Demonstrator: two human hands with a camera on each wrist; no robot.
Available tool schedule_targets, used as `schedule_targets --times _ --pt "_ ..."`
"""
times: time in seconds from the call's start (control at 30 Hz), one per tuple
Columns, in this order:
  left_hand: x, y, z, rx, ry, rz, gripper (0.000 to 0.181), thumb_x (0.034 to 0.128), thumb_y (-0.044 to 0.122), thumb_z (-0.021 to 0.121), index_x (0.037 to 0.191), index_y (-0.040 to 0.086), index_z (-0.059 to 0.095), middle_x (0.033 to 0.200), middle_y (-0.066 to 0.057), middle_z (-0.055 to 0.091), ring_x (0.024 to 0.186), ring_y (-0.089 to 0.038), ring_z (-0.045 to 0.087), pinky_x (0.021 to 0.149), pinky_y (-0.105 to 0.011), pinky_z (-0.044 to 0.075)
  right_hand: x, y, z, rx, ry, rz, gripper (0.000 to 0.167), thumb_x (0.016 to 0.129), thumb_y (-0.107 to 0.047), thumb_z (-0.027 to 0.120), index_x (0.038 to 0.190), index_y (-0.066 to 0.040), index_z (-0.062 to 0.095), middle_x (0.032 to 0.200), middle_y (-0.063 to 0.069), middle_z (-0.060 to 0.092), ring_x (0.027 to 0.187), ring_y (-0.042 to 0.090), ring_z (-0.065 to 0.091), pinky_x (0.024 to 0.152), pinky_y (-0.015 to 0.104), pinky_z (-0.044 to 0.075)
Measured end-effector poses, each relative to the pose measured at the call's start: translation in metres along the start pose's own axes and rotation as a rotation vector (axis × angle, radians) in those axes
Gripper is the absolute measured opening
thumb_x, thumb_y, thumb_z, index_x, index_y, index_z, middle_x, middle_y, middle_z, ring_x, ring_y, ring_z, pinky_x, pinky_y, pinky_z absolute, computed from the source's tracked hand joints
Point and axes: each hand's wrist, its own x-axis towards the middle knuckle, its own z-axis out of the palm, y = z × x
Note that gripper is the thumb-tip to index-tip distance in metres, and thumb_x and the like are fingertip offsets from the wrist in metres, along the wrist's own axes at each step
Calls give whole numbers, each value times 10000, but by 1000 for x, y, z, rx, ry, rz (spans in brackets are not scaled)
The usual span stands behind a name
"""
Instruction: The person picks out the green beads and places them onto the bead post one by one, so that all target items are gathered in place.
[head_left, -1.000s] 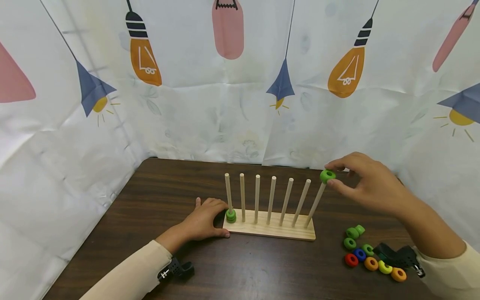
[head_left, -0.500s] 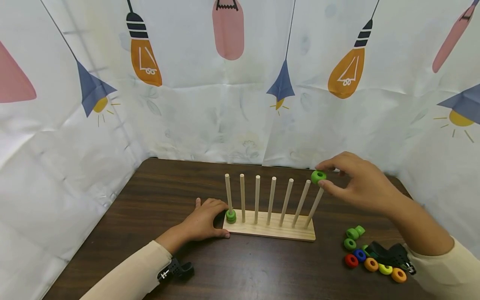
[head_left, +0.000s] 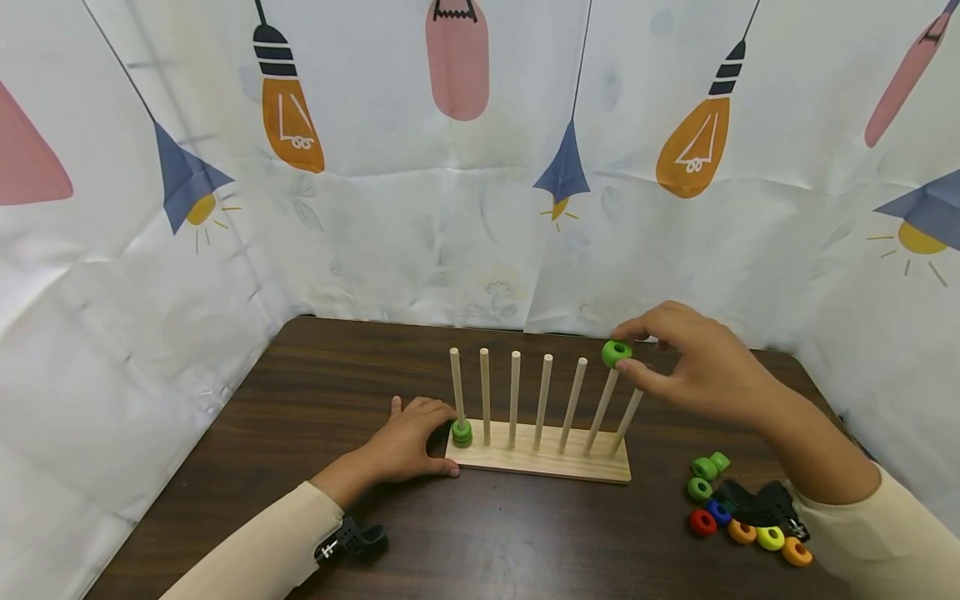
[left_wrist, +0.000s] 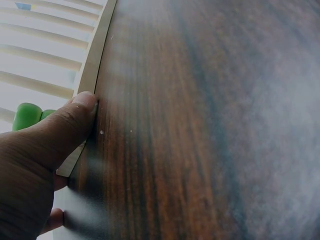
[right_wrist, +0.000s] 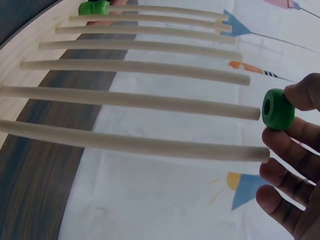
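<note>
A pale wooden base (head_left: 534, 457) with several upright pegs stands on the dark table. My left hand (head_left: 405, 437) grips its left end, thumb along the front edge (left_wrist: 89, 75). Green beads (head_left: 462, 432) sit at the foot of the leftmost peg. My right hand (head_left: 697, 362) pinches a green bead (head_left: 617, 353) between thumb and fingers, level with the tip of the second peg from the right. In the right wrist view that bead (right_wrist: 278, 109) is just off the peg's end, its hole facing the peg (right_wrist: 150, 102).
Loose beads lie on the table (head_left: 480, 542) to the right of the base: several green, a red (head_left: 702, 522), a blue (head_left: 718, 511), a yellow (head_left: 770, 538) and orange ones (head_left: 797, 552). A printed white cloth (head_left: 420, 242) hangs behind the table.
My right hand has moved left with the green bead, from the rightmost peg's tip to that of the peg beside it. My left hand has not moved.
</note>
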Motion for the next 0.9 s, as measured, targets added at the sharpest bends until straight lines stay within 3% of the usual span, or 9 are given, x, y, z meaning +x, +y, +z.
schedule_targets --times 0.9 --pt "0 -2 2 -3 -2 -3 716 769 548 865 1337 179 632 1383 -20 590 1365 -289 456 1042 -838 129 21 -14 17 39 -50 -17 299 881 -229 820 1163 -200 725 1055 -128 655 991 68 581 744 367 521"
